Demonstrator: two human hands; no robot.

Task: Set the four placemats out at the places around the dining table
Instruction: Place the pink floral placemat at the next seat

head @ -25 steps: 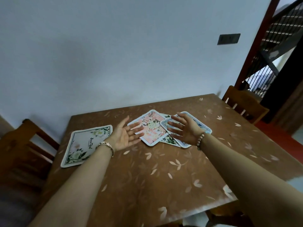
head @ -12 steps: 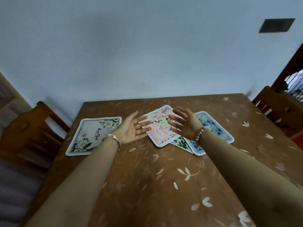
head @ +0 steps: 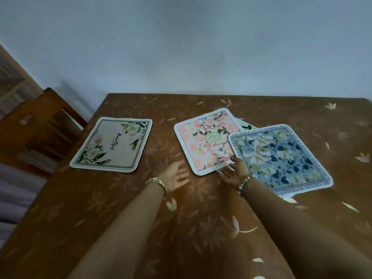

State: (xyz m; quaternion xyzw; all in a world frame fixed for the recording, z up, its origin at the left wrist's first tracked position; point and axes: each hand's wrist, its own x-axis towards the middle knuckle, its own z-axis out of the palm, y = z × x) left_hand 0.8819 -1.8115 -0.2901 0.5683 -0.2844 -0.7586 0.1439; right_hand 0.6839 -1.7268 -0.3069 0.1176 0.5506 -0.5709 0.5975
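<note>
A cream placemat with white flowers lies flat by itself at the table's left side. A pink floral placemat and a blue floral placemat overlap near the middle, with a third mat showing only a sliver beneath them. My right hand has its fingers spread, fingertips touching the near corner of the pink mat where the blue one overlaps. My left hand hovers open, palm up, just left of the pink mat, holding nothing.
The brown tablecloth with pale leaf print covers the table. A wooden chair stands at the left side. A plain wall runs along the table's far edge.
Both hands have dropped from above the pile toward the table. My right hand now touches the pink mat's near corner. The camera has moved closer and turned left.
</note>
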